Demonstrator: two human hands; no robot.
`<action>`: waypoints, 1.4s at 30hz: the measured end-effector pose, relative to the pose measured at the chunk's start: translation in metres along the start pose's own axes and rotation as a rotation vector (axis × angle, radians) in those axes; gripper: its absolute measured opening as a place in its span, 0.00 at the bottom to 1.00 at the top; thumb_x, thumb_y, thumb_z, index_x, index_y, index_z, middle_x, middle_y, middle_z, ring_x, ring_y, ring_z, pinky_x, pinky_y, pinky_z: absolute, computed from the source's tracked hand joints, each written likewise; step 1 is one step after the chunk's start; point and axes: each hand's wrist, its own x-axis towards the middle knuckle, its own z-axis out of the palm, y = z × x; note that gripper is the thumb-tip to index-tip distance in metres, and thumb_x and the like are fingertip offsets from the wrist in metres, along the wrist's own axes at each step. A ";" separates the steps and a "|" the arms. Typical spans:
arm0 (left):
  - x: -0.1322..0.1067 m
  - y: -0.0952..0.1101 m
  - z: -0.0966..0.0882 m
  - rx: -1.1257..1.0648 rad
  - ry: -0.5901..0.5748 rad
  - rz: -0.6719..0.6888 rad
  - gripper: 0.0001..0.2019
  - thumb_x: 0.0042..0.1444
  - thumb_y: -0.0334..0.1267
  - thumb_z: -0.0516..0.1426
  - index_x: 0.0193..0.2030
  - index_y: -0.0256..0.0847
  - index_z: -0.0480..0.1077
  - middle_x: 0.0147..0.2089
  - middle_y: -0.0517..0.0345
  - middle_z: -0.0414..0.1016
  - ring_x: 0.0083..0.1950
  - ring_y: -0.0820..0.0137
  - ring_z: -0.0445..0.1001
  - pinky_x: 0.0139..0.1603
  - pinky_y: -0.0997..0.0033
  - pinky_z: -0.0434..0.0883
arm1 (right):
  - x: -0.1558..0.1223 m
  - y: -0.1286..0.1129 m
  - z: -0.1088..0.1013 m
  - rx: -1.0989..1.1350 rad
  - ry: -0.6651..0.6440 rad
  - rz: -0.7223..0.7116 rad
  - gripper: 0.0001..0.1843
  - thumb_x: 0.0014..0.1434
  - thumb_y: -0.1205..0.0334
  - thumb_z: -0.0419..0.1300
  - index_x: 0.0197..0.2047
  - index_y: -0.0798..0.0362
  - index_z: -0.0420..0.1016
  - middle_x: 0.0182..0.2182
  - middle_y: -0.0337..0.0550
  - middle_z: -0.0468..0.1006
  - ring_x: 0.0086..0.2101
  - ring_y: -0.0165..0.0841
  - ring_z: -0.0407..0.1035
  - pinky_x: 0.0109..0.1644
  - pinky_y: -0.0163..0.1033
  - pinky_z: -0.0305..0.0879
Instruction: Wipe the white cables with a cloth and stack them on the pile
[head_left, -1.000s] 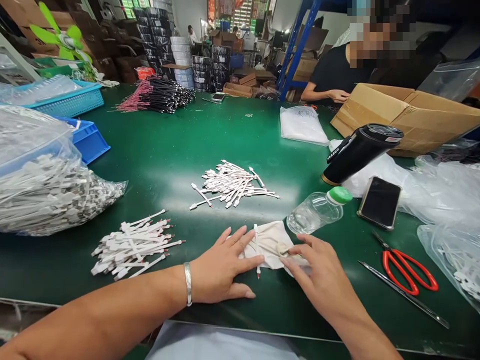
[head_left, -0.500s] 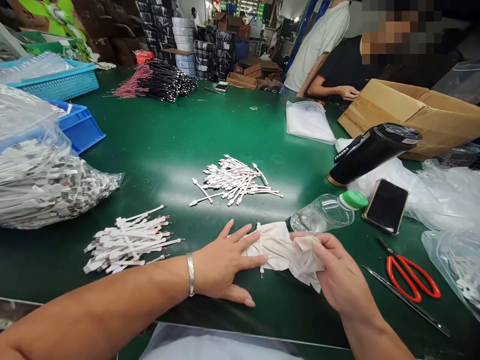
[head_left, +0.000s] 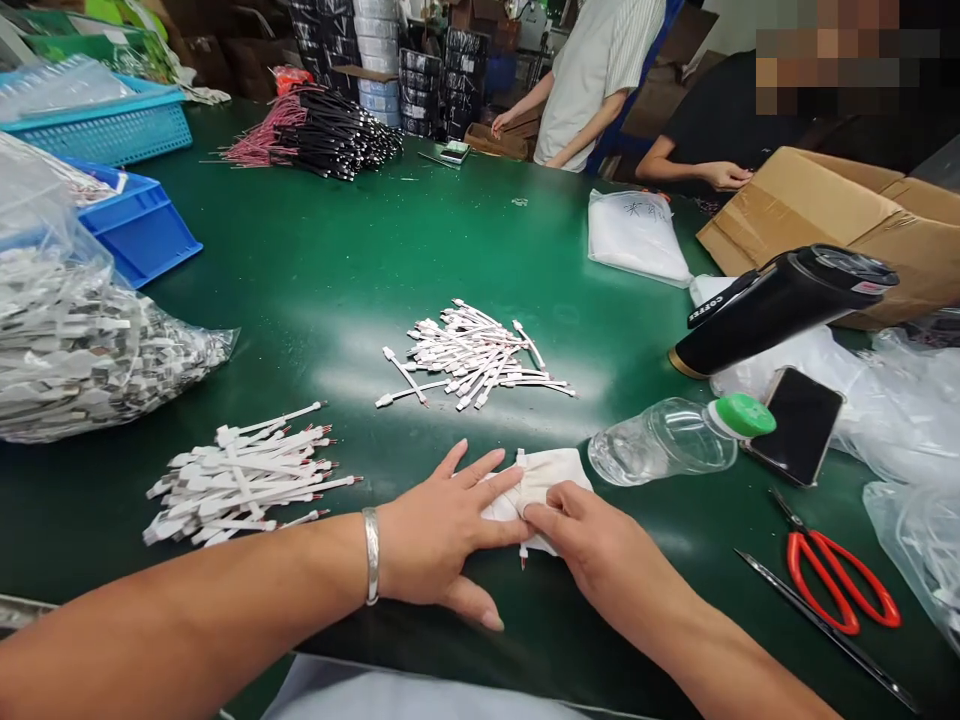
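My left hand [head_left: 442, 530] lies flat with its fingers spread, pressing one side of a white cloth [head_left: 561, 467] on the green table. A short white cable [head_left: 521, 459] lies upright across the cloth by my left fingertips; its red wire ends stick out below. My right hand [head_left: 604, 540] has its fingers curled together, pinching the cloth right beside the cable. Its fingertips hide part of both. One pile of white cables [head_left: 472, 355] lies beyond my hands, another cable pile [head_left: 247, 480] left of them.
To the right are a clear bottle [head_left: 660, 440], black tumbler [head_left: 780, 305], phone [head_left: 799, 425], red-handled cutters [head_left: 840, 580] and tweezers [head_left: 821, 625]. A bag of cables [head_left: 97, 350] and blue bin [head_left: 146, 235] stand left. Two people are beyond the table, near a cardboard box [head_left: 810, 220].
My right hand has moved left, bringing the bunched cloth end over to the cable. My left hand stays in place. The person in the light shirt has shifted left.
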 end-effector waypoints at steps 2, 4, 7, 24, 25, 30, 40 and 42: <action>0.001 0.000 -0.001 -0.004 -0.024 -0.004 0.39 0.47 0.64 0.54 0.64 0.50 0.55 0.69 0.37 0.44 0.68 0.40 0.39 0.58 0.28 0.39 | -0.003 0.000 0.000 -0.070 0.028 -0.052 0.21 0.55 0.77 0.46 0.45 0.50 0.71 0.31 0.42 0.68 0.28 0.31 0.61 0.27 0.33 0.51; 0.002 0.000 -0.001 -0.002 -0.030 -0.005 0.39 0.47 0.64 0.54 0.64 0.49 0.55 0.69 0.37 0.45 0.68 0.40 0.39 0.58 0.28 0.38 | -0.002 0.002 0.002 -0.124 0.096 -0.115 0.19 0.55 0.77 0.48 0.44 0.51 0.71 0.32 0.43 0.69 0.29 0.32 0.62 0.28 0.33 0.52; 0.003 0.001 -0.001 0.010 -0.023 -0.005 0.40 0.46 0.65 0.53 0.64 0.49 0.55 0.69 0.36 0.44 0.68 0.40 0.39 0.58 0.28 0.38 | 0.005 0.010 0.006 -0.189 0.189 -0.160 0.14 0.58 0.72 0.49 0.44 0.54 0.72 0.31 0.44 0.70 0.30 0.32 0.62 0.31 0.34 0.54; 0.006 0.002 -0.003 0.012 -0.082 -0.069 0.42 0.41 0.65 0.57 0.63 0.51 0.56 0.69 0.34 0.38 0.67 0.36 0.36 0.58 0.29 0.40 | 0.007 -0.007 -0.002 -0.313 -0.066 0.153 0.21 0.55 0.71 0.54 0.52 0.52 0.70 0.30 0.44 0.72 0.27 0.33 0.67 0.23 0.35 0.49; 0.006 0.002 -0.004 0.015 -0.084 -0.069 0.42 0.41 0.65 0.57 0.63 0.52 0.56 0.69 0.34 0.38 0.67 0.36 0.36 0.58 0.29 0.40 | 0.010 -0.005 -0.003 -0.313 -0.065 0.171 0.21 0.55 0.72 0.54 0.52 0.52 0.71 0.30 0.45 0.73 0.27 0.34 0.67 0.23 0.35 0.50; 0.006 0.004 -0.006 0.022 -0.097 -0.068 0.41 0.42 0.65 0.56 0.63 0.53 0.56 0.70 0.36 0.38 0.67 0.36 0.36 0.58 0.29 0.41 | 0.014 0.007 -0.010 0.068 -0.041 0.253 0.18 0.59 0.68 0.50 0.50 0.50 0.73 0.32 0.43 0.74 0.31 0.32 0.69 0.31 0.34 0.60; 0.005 0.001 -0.004 0.038 -0.083 -0.048 0.41 0.42 0.66 0.55 0.63 0.53 0.56 0.70 0.38 0.39 0.68 0.37 0.35 0.58 0.29 0.40 | -0.007 0.002 -0.007 0.323 0.099 0.265 0.19 0.61 0.68 0.46 0.50 0.51 0.72 0.34 0.44 0.73 0.34 0.31 0.69 0.37 0.35 0.64; 0.004 0.000 -0.003 0.023 -0.055 -0.036 0.41 0.43 0.65 0.55 0.63 0.53 0.56 0.70 0.39 0.38 0.68 0.37 0.35 0.58 0.29 0.40 | -0.008 -0.005 -0.007 0.191 0.001 0.207 0.21 0.59 0.72 0.46 0.50 0.48 0.72 0.33 0.43 0.71 0.31 0.31 0.67 0.32 0.33 0.61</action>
